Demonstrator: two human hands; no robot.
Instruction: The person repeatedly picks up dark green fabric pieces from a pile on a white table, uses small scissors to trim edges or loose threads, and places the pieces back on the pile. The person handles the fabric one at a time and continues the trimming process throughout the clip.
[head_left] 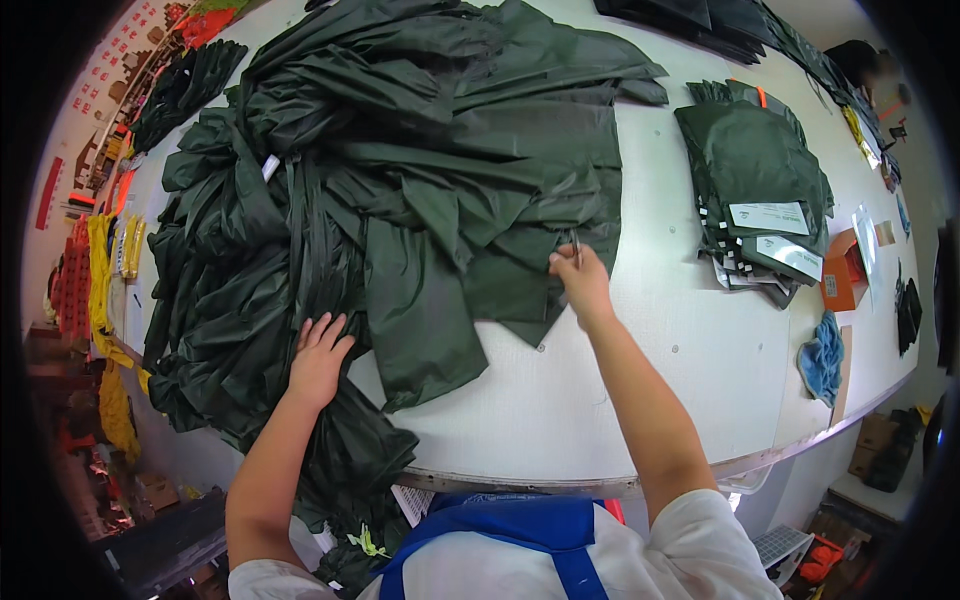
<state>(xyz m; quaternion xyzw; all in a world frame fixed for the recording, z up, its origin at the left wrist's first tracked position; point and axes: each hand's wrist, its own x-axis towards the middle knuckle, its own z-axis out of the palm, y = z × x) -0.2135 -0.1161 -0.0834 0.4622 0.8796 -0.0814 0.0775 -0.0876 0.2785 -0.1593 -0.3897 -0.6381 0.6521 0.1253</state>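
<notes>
A large heap of dark green garments (420, 150) in thin, shiny cloth covers the left and middle of the white table. My left hand (319, 361) lies on the near part of the heap with its fingers stretched out over the folds. At the right edge of the heap, my right hand (583, 281) is closed around a small pointed metal tool (575, 246), perhaps thread snips. The tool's tip is over the cloth; whether it touches is too small to tell. Some cloth hangs over the table's near edge by my left forearm.
Folded dark green garments (745, 150) with white labels are stacked at the right. Beyond them stand an orange box (845, 275) and a crumpled blue cloth (822, 358). Black folded cloth (690, 22) lies at the far side. Yellow items (100, 270) hang off the left.
</notes>
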